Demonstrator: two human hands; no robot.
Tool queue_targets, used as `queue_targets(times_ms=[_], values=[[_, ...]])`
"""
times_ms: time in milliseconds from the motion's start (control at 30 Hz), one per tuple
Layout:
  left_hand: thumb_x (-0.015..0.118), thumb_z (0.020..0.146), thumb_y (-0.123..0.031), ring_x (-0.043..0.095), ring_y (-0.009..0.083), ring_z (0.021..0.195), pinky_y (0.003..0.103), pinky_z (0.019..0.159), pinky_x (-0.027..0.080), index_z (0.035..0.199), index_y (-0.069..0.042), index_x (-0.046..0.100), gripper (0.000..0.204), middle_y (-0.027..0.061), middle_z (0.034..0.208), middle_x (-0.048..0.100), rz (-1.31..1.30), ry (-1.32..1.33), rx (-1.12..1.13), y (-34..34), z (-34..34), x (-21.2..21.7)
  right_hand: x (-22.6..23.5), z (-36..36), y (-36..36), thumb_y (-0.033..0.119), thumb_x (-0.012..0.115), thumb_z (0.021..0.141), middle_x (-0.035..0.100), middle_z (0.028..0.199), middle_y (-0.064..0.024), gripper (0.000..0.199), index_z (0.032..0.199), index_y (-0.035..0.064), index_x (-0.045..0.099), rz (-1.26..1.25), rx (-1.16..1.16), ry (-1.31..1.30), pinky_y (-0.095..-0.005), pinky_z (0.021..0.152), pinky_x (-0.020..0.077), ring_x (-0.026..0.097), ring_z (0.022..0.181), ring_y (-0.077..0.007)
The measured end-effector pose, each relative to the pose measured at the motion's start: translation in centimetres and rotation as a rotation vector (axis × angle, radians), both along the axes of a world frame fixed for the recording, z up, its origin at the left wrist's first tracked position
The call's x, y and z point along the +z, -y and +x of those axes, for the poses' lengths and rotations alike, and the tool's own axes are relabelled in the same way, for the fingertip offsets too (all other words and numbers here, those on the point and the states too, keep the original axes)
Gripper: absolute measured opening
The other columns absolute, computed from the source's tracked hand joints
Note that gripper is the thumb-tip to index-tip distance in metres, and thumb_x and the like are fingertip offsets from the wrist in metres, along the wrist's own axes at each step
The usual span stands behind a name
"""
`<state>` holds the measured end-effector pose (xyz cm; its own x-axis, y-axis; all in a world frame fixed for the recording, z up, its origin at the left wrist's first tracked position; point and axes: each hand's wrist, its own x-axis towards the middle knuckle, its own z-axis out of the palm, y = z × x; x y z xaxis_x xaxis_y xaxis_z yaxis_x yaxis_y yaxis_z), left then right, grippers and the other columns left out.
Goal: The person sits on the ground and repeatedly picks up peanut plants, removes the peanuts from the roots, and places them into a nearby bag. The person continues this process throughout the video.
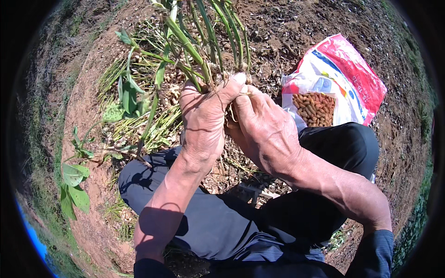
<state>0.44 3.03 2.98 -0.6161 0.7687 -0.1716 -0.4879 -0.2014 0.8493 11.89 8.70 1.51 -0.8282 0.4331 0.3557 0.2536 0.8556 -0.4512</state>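
My left hand is closed round the lower stems of a peanut plant, whose green stalks rise toward the top of the view. A leafy branch of greenery hangs to the left of that hand. My right hand meets the left one at the base of the stalks, thumb and fingers pinched together among thin roots. Whatever lies between those right fingertips is mostly covered; it cannot be made out. Both hands are raised above my bent legs.
At the right, a red and white printed sack lies with many peanuts in its mouth. Stripped stalks are strewn on the brown soil to the left. My dark-trousered knees flank the work area. Green growth borders the ground.
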Motion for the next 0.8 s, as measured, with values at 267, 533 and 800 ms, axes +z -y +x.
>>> queue_targets(times_ms=[267,533,800], values=[[0.038,0.103,-0.035,0.063,0.0256,0.107,0.041,0.098,0.05,0.124,0.001,0.056,0.045,0.0149,0.117,0.065,-0.027,0.109,-0.053,0.8,-1.2,-1.0,1.4,-0.4,-0.2,0.015,0.064,0.082,0.052,0.121,-0.0251,0.051,0.127,-0.0026,0.049,0.021,-0.002,-0.071,-0.0409,0.079,0.0522,0.058,0.099,-0.0357],[0.033,0.104,-0.049,0.067,0.0283,0.097,0.041,0.087,0.057,0.112,-0.002,0.057,0.053,0.0185,0.11,0.067,0.042,0.132,-0.082,1.3,-2.6,-0.5,1.1,0.2,-1.2,0.015,0.068,0.088,0.065,0.096,-0.018,0.041,0.122,-0.0034,0.056,-0.526,0.062,-0.359,-0.0368,0.075,0.0542,0.066,0.088,-0.0316],[0.077,0.08,-0.047,0.071,0.019,0.083,0.032,0.075,0.061,0.102,0.003,0.068,0.055,0.0108,0.096,0.07,0.065,0.107,-0.11,0.8,-1.6,-0.1,0.8,0.1,-1.3,0.009,0.071,0.085,0.067,0.089,-0.0152,0.028,0.109,-0.0011,0.062,-0.708,0.005,-0.434,-0.0319,0.064,0.053,0.068,0.077,-0.0232]])
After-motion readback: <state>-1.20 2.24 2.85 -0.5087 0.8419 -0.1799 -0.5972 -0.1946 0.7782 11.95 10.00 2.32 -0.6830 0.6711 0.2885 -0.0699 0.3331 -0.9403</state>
